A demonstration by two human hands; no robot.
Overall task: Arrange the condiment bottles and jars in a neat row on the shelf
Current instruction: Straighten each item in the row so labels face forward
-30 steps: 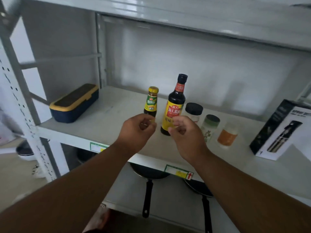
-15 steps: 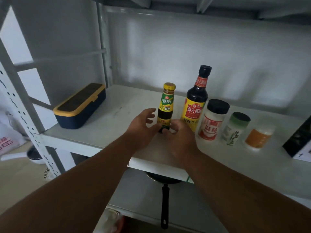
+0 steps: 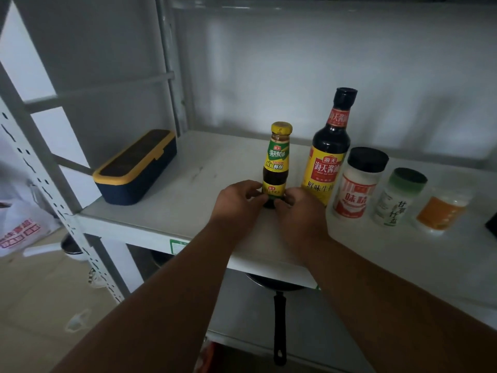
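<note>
On the white shelf point(image 3: 188, 211) a small sauce bottle point(image 3: 277, 160) with a yellow cap stands upright. My left hand point(image 3: 236, 203) and my right hand point(image 3: 298, 208) both grip its base, one from each side. To its right, in a row, stand a tall dark soy sauce bottle point(image 3: 329, 146), a white jar with a black lid point(image 3: 359, 181), a jar with a green lid point(image 3: 398, 196) and a low jar with orange contents point(image 3: 441, 214).
A navy box with a yellow-rimmed lid point(image 3: 134, 168) lies at the shelf's left end by the upright post point(image 3: 166, 63). A black frying pan point(image 3: 278, 313) sits on the lower shelf under my hands. A dark box corner point(image 3: 492, 224) shows at the far right.
Both hands reached forward from in front of the bottles and closed around the small sauce bottle's base. The camera moved closer and to the left.
</note>
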